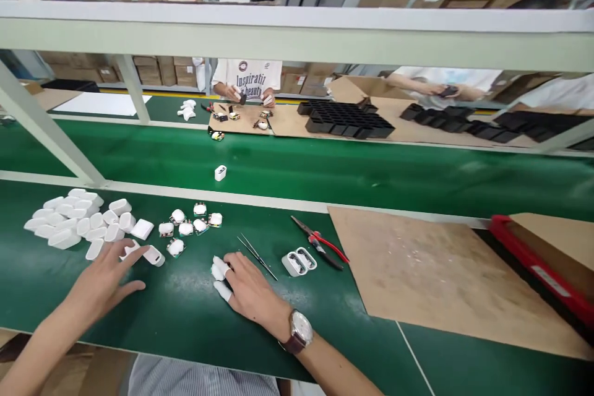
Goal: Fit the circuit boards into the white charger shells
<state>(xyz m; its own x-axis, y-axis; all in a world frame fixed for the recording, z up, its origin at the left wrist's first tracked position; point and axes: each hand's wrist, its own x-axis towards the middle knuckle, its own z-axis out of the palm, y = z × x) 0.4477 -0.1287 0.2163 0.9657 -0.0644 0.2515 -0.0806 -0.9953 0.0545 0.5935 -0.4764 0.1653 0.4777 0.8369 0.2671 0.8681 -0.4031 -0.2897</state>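
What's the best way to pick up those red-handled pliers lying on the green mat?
Take the pliers by the red handles, from above. They lie flat, with the handles spread toward the board and the thin metal tips pointing away to the left.

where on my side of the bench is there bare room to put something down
Roomiest: the brown board, bare between the red-handled cutters and the red tray. Also the green mat between the left hand and right hand. Crowded: the white shells, circuit boards, and around the tweezers.
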